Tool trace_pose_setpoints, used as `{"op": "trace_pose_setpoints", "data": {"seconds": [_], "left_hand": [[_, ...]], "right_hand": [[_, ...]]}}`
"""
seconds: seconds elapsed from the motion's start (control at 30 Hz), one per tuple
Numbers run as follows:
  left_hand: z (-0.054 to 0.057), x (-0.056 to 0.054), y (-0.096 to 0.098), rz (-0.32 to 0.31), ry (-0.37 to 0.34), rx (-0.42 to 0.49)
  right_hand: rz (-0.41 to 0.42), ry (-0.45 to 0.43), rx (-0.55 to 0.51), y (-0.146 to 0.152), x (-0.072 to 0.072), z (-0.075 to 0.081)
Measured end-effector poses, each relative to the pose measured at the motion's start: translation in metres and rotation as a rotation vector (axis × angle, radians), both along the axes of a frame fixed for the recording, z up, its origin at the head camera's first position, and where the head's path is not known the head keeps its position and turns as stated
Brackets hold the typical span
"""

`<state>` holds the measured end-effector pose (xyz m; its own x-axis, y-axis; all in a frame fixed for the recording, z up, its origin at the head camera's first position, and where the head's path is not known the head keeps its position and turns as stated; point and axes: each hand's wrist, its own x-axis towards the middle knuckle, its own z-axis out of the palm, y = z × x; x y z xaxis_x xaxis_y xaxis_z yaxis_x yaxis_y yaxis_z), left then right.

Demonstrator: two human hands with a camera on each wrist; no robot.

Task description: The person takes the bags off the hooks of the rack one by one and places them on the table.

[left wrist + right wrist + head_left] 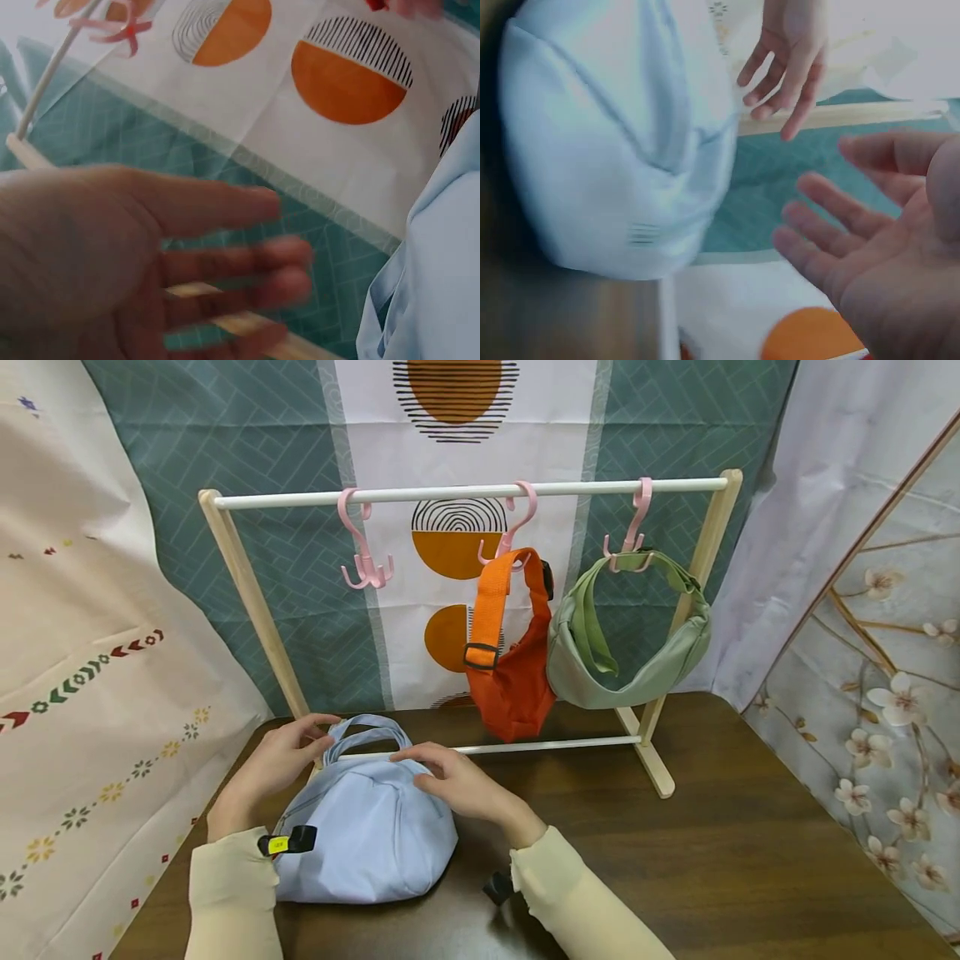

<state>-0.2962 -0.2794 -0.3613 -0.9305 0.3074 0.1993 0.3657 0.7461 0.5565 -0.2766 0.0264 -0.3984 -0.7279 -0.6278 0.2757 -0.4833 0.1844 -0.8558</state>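
Note:
A light blue handbag [367, 839] sits on the brown table, its looped handles [375, 723] standing up at the back. Beside the handles on the left is my left hand [279, 764], fingers loosely extended. In the left wrist view that hand [142, 255] appears with nothing in its fingers and the bag [442, 255] off to the right. My right hand [467, 783] hovers at the bag's upper right side. The right wrist view shows this hand [877, 232] with relaxed, spread fingers, apart from the bag [622, 142].
Behind the bag stands a rack with a white top rail [435, 493] and wooden legs. A pink hook [367, 568] on the left carries nothing. An orange waist bag [513, 685] and a green shoulder bag [637, 681] hang from two other pink hooks. Patterned cloths surround the table [720, 843].

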Motion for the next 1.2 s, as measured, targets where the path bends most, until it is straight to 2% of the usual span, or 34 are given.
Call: {"op": "trace_pose_setpoints", "data": {"seconds": [0.13,0.27,0.4,0.53,0.97,1.2], "left_hand": [[0.002,0.0,0.01,0.027,0.085,0.095],[0.005,0.001,0.019,0.035,0.145,0.147],[0.005,-0.001,0.025,0.041,0.17,0.177],[0.004,-0.001,0.028,0.026,0.179,0.226],[0.005,0.002,0.03,-0.034,0.199,0.331],[0.01,0.004,0.038,-0.06,0.132,0.342]], "right_hand": [[0.043,0.11,-0.006,0.007,0.011,0.021],[0.042,0.171,-0.087,0.019,0.021,0.041],[0.002,0.236,-0.152,0.033,0.028,0.056],[-0.027,0.26,-0.206,0.048,0.035,0.069],[-0.151,0.299,-0.282,0.079,0.036,0.083],[-0.172,0.312,-0.292,0.084,0.039,0.088]]}}
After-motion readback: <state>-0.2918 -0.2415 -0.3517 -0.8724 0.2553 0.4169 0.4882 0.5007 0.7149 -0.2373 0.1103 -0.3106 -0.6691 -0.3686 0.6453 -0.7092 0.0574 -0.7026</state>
